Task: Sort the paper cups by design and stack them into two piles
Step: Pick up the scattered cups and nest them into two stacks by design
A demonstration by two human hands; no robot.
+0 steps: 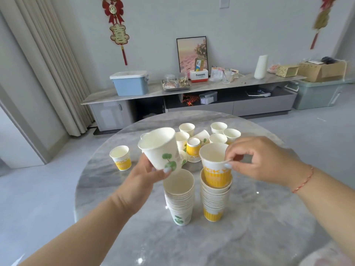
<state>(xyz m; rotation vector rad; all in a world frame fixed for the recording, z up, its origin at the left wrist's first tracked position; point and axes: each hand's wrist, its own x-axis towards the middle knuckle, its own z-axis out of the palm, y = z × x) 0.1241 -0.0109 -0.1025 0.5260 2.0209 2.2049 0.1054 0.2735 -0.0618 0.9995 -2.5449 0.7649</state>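
This is a home living room. A long, low TV-style cabinet with a pale marble top [134, 93] runs along a plain white wall. 2 red-and-gold Chinese festive hangings [117, 25] decorate that wall, and a black-framed picture of pink flowers [192, 52] leans against it. A light-blue lidded plastic storage box [129, 83], snack trays and cardboard boxes [324, 71] clutter the cabinet. Cream pleated floor-length curtains [48, 64] hang at the left, and a round grey marble table [259, 217] fills the foreground.

Left hand [148, 170] raised, fingers curled, gripping; right hand [257, 160] pinching thumb to forefinger, other fingers seemingly loosely curled.
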